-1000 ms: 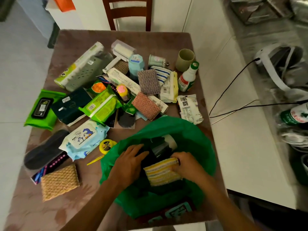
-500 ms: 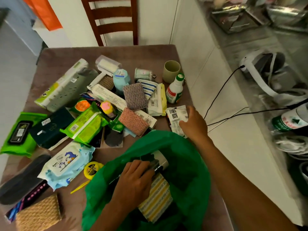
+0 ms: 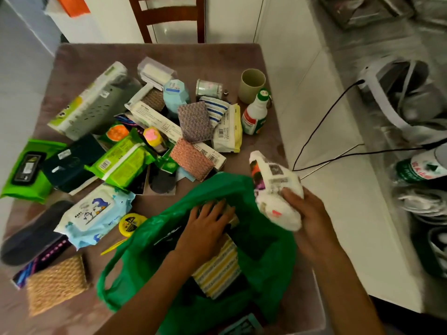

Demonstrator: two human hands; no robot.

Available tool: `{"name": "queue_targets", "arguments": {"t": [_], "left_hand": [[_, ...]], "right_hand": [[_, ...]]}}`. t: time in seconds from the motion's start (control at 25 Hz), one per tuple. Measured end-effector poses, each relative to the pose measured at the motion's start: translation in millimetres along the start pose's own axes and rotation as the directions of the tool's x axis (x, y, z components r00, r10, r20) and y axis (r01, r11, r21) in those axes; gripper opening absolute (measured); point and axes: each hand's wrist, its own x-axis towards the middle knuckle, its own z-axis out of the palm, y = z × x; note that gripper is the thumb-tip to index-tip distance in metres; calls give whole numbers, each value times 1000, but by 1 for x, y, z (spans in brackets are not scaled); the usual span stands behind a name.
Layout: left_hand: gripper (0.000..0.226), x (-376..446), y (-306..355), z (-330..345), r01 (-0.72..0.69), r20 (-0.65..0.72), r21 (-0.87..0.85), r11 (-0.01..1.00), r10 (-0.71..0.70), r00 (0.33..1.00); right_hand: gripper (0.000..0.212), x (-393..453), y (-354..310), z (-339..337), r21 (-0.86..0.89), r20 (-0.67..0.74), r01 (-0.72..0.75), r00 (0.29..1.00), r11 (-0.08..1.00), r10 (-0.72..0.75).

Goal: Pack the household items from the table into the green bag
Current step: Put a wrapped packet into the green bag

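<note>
Fingers point(image 3: 291, 193) of the right hand point(image 3: 312, 213) wrap around the lower end of a white packet point(image 3: 273, 187) printed with barcodes, holding it above the 2 o'clock edge of the green bag point(image 3: 271, 257). The packet is tilted, its upper end pointing toward 11 o'clock. The left hand point(image 3: 205, 228) reaches into the bag mouth with fingers spread narrow and flat on dark contents at the 12 o'clock side of the opening; whether it grips anything cannot be told. A yellow striped cloth point(image 3: 217, 269) lies inside the bag just below the left hand.

The bag sits open at the 6 o'clock end of the table point(image 3: 217, 56), one handle loop point(image 3: 106, 281) lying out toward 8 o'clock.

Items remaining on the table, outward from the bag:
- At 9 o'clock, just beside the bag: a round yellow tape measure point(image 3: 131, 223) and a pale blue baby-wipes pack point(image 3: 96, 213).
- At 8 o'clock: a tan woven scouring pad point(image 3: 55, 284), with a dark shoe insole point(image 3: 33, 233) above it.
- At 11 o'clock: a pink scrub pad point(image 3: 192, 159), a lime green wipes pack point(image 3: 123, 160) and a dark green box point(image 3: 72, 160).
- At the far 9 o'clock edge: a bright green wipes pack point(image 3: 26, 172).
- Toward 12 o'clock: a grey scrub pad point(image 3: 196, 120), a long white carton point(image 3: 157, 119), a grey-and-white boxed item point(image 3: 94, 102), a light blue jar point(image 3: 176, 93), and a cream-edged packet point(image 3: 228, 129).
- At 1 o'clock: a white spray bottle point(image 3: 255, 114) with a green cap, touching an upright beige cup point(image 3: 251, 85).

A wooden chair point(image 3: 169, 18) stands beyond the 12 o'clock end.
</note>
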Motion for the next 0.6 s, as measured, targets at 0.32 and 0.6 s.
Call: {"name": "queue_targets", "arguments": {"t": [0.32,0.6], "left_hand": [[73,-11,-27,10,195,66,-154,969,-186,980],[73,-13,-18,4,234,54,-67,970,-231,972]], "right_hand": [[18,-23,95,-7,-677,-114,-38,992,735,-54],[70,10,104,-15,-984,-154,-143,983,106,-102]]}}
